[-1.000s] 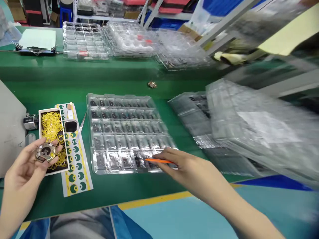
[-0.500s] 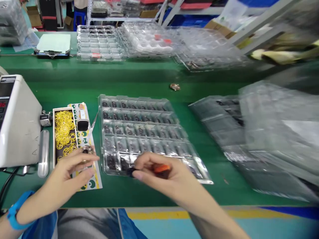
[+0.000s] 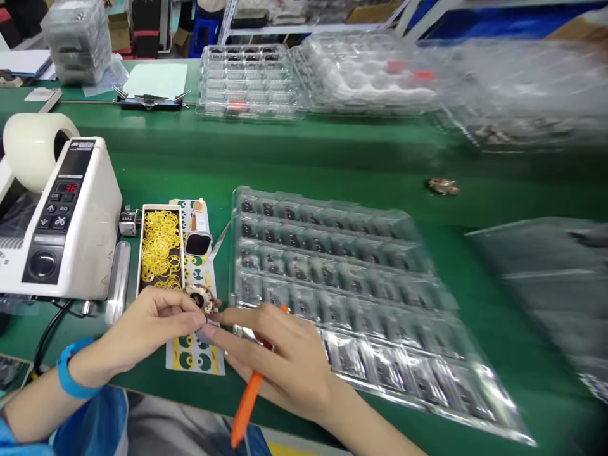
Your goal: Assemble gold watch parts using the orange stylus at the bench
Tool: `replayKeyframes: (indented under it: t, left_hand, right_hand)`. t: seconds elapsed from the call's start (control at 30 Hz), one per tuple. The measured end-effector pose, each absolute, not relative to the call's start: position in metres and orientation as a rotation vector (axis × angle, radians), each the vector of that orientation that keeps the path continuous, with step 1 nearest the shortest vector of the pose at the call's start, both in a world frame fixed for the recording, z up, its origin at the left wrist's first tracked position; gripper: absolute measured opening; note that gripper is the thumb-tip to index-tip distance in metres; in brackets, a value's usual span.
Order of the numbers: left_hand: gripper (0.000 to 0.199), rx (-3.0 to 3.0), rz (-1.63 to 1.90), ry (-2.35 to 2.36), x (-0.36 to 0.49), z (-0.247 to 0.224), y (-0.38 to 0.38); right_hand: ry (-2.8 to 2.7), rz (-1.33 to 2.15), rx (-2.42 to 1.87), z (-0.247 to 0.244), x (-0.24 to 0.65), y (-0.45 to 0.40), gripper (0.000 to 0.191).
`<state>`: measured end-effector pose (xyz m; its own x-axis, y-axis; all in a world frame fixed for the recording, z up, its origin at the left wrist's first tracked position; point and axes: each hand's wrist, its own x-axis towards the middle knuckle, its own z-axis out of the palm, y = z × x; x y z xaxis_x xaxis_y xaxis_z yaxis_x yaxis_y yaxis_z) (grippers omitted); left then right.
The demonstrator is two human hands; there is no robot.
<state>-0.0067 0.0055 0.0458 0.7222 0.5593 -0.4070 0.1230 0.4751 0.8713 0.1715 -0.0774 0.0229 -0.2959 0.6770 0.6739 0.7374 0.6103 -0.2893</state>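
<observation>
My left hand (image 3: 159, 323) is closed, pinching a small round gold-and-black part (image 3: 202, 296) that looks like a watch component. Close against it, the index finger and thumb of my right hand (image 3: 285, 358) reach the lower edge of the part. An orange stick-like tool (image 3: 247, 408) is tucked in my right hand, its long end pointing down toward the table edge. Whether anything small sits between the right fingertips is hidden. Beneath the hands lies a printed sheet (image 3: 204, 364) with yellow and green shapes. A clear compartment tray (image 3: 342, 291) of dark parts extends behind my right hand.
A box of yellow rings (image 3: 161, 244) and a watch (image 3: 198, 240) lie behind my left hand. A tape dispenser (image 3: 80, 221) stands at left. Metal tweezers (image 3: 219, 242) lie beside the tray. Farther back are a loose metallic part (image 3: 443, 186) and stacked clear trays (image 3: 251, 82).
The view has swung left, shifting the scene rightward. My right hand has come to the part in my left; the dark piece it pinched is no longer visible there. The orange tool now points downward.
</observation>
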Motion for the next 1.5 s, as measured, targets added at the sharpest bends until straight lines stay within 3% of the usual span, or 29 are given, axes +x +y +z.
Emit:
replayKeyframes:
  t: [0.17, 0.33, 0.57, 0.97, 1.27, 1.5]
  left_hand:
    - [0.014, 0.942, 0.329, 0.650, -0.008, 0.039, 0.000]
    - [0.042, 1.032, 0.391, 0.589, -0.013, 0.029, -0.009]
    - [0.047, 1.300, 0.344, 0.724, -0.014, 0.028, -0.013]
    - [0.044, 1.384, 0.306, 0.692, -0.013, 0.031, -0.013]
    - [0.018, 1.320, 0.527, 0.829, 0.003, 0.027, -0.020]
    - [0.018, 1.124, 0.618, 0.836, 0.013, 0.033, -0.017]
  right_hand:
    - [-1.759, 0.185, -1.160, 0.024, 0.168, -0.081, 0.021]
    - [-1.323, 0.652, -1.359, 0.030, 0.167, -0.076, 0.013]
    - [-1.097, 0.963, -1.423, 0.026, 0.166, -0.069, 0.015]
    - [-1.078, 0.943, -1.481, 0.029, 0.162, -0.070, 0.016]
    - [-1.191, 0.740, -1.538, 0.028, 0.154, -0.073, 0.015]
    - [-1.330, 0.495, -1.519, 0.021, 0.150, -0.075, 0.012]
